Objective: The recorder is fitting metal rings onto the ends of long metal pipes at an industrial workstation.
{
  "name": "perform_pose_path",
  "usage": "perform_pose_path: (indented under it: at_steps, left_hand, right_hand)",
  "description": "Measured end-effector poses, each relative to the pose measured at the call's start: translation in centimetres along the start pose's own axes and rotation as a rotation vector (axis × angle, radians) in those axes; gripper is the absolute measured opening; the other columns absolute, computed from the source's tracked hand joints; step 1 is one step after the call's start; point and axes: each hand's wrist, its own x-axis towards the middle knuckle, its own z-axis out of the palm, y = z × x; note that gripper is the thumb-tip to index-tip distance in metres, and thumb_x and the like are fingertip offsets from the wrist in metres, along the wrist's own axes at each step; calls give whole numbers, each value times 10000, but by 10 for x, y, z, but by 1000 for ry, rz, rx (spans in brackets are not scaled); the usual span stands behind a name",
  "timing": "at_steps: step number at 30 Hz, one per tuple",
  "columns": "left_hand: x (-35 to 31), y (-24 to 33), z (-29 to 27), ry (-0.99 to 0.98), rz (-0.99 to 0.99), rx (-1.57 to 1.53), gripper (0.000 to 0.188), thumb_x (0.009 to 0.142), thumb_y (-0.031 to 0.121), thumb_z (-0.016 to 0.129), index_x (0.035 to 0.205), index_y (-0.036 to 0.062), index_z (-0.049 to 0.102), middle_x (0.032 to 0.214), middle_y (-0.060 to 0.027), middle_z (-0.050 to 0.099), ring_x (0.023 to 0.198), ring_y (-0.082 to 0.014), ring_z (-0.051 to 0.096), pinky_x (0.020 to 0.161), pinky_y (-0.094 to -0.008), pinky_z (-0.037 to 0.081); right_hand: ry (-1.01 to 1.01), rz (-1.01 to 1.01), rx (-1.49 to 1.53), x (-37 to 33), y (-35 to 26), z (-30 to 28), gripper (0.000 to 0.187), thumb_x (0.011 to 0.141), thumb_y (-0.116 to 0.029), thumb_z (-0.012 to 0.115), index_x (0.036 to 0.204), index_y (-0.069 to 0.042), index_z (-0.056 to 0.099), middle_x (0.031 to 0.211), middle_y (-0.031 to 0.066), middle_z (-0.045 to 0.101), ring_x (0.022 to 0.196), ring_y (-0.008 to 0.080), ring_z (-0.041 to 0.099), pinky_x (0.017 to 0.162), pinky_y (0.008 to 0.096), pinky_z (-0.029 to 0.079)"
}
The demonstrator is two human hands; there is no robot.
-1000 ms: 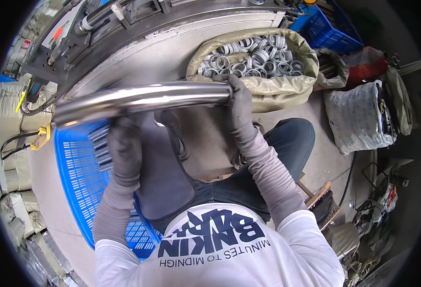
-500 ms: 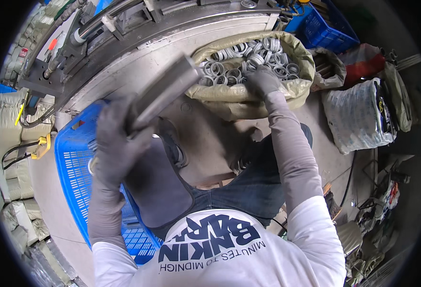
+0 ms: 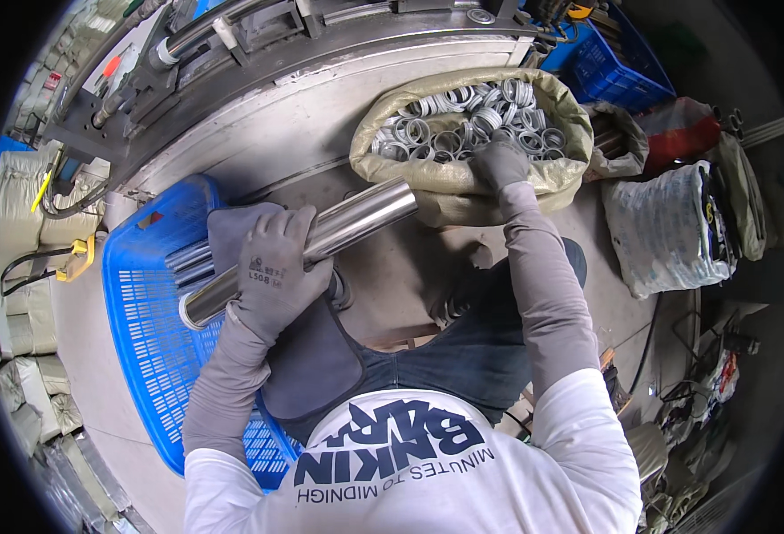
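Note:
My gloved left hand (image 3: 281, 262) is closed around the middle of a shiny metal tube (image 3: 365, 218). The tube slants up to the right, its lower end over a blue basket, and a pale ring (image 3: 187, 313) shows at that end. My gloved right hand (image 3: 502, 162) reaches over the near rim of a woven sack (image 3: 445, 185). Its fingers point down among loose metal rings (image 3: 445, 142) and their tips are hidden, so whether they grip one cannot be seen. A dark grey pad (image 3: 312, 365) lies across my left thigh.
The blue basket (image 3: 147, 356) at my left holds several metal tubes (image 3: 187, 258). Beyond stands a metal machine bench (image 3: 267, 84). At the right are a blue crate (image 3: 619, 62), a smaller sack (image 3: 619, 147) and a white woven bag (image 3: 663, 231).
My left hand has moved right and the tube has swung to a flatter slant, its upper end lower and further right. My right hand remains at the sack, shifted slightly.

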Motion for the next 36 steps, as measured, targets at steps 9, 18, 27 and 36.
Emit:
perform_pose_path:
  at_steps: [9, 18, 27, 36]
  left_hand:
    - [-8, 1, -12, 79, 65, -61, 645, 712, 239, 804, 1300, 45, 625, 1112, -159, 669, 1057, -374, 630, 943, -487, 499]
    - [-8, 10, -22, 100, 72, -146, 643, 692, 205, 818, 1293, 50, 648, 1130, -164, 675, 1066, -384, 629, 945, -487, 500]
    - [-5, 10, -16, 103, 80, -153, 638, 687, 186, 822, 1284, 43, 649, 1110, -174, 668, 1045, -400, 627, 952, -490, 497]
    - [-1, 14, -12, 95, 87, -138, 625, 689, 179, 819, 1273, 37, 648, 1103, -173, 666, 1038, -393, 630, 938, -484, 505]
  right_hand:
    - [-725, -441, 2276, -82, -15, -62, 720, 875, -102, 682, 1551, 18, 464, 1567, 306, 475, 1436, 453, 505, 1146, 593, 484]
    - [-930, -497, 2130, -132, -46, -50, 775, 905, -194, 588, 1605, 50, 359, 1599, 346, 411, 1476, 466, 456, 1201, 528, 445]
    - [-326, -580, 1403, -145, -50, -62, 489, 1044, -391, 633, 1258, 45, 687, 1079, 90, 751, 896, 135, 697, 767, 265, 559]
    - [-431, 60, 1634, -158, -63, -71, 214, 968, -143, 748, 1119, 0, 696, 940, 62, 745, 753, 79, 660, 658, 217, 527]
